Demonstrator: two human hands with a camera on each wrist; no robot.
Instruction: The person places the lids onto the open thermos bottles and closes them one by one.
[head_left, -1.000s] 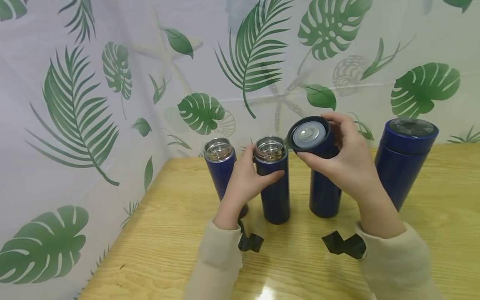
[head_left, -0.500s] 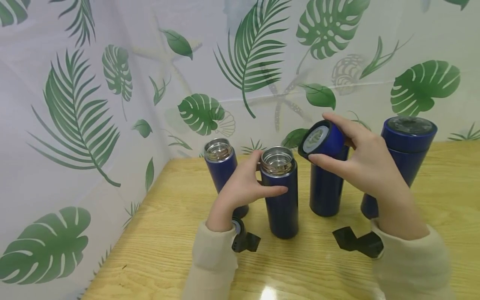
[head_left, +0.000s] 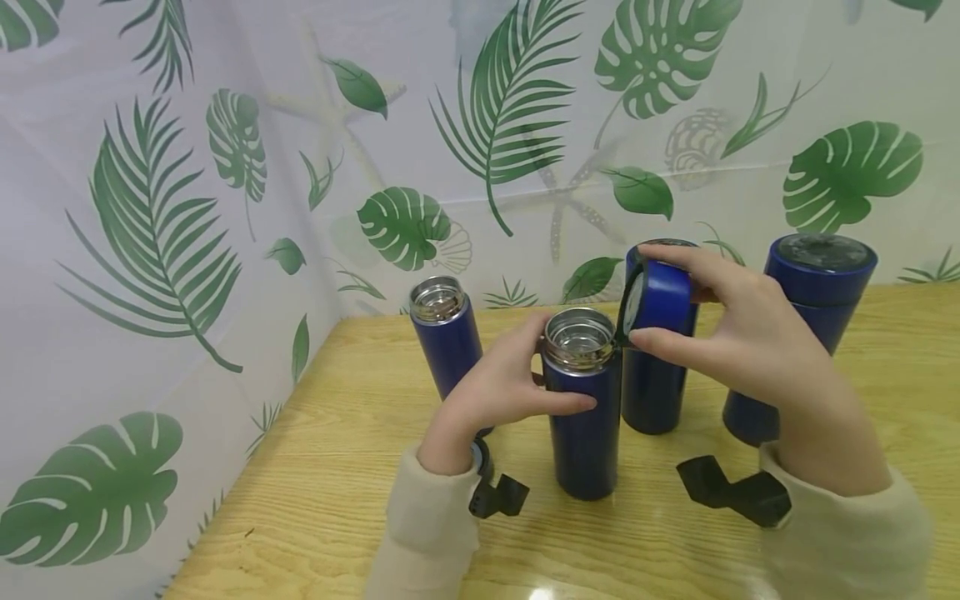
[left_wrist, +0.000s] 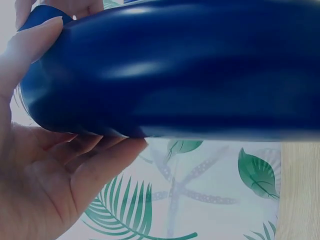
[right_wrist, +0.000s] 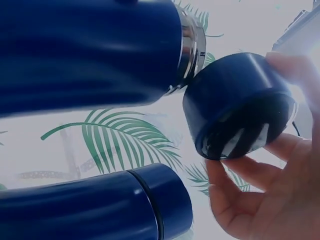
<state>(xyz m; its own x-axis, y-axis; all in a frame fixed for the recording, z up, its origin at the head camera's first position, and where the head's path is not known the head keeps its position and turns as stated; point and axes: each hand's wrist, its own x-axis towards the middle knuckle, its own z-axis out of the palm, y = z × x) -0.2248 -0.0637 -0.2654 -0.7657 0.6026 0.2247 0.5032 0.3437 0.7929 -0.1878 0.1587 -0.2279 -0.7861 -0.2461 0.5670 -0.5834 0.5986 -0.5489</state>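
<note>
The left hand (head_left: 510, 379) wraps round the open bottle (head_left: 585, 442) just below its neck, thumb across the front, fingers reaching behind. That bottle stands roughly upright; whether its base touches the table (head_left: 337, 500) is hard to say. Its steel mouth faces up with shiny metal walls inside—what it holds, if anything, I cannot tell.

The right hand (head_left: 742, 333) pinches the lid (head_left: 667, 300) between thumb and fingers, just right of the steel mouth. The lid is tipped on its side, its pale inner face toward the bottle and its glossy dark top turned away. Its edge is so close to the neck that I cannot tell touching from apart.

To the left, beyond the left hand, stands a second uncapped bottle (head_left: 450, 350), steel rim showing, its depths too dim to read. Behind the lid is a capped bottle (head_left: 652, 392), and farther right another, the far-right bottle (head_left: 821, 279)—both closed, their insides hidden.
</note>
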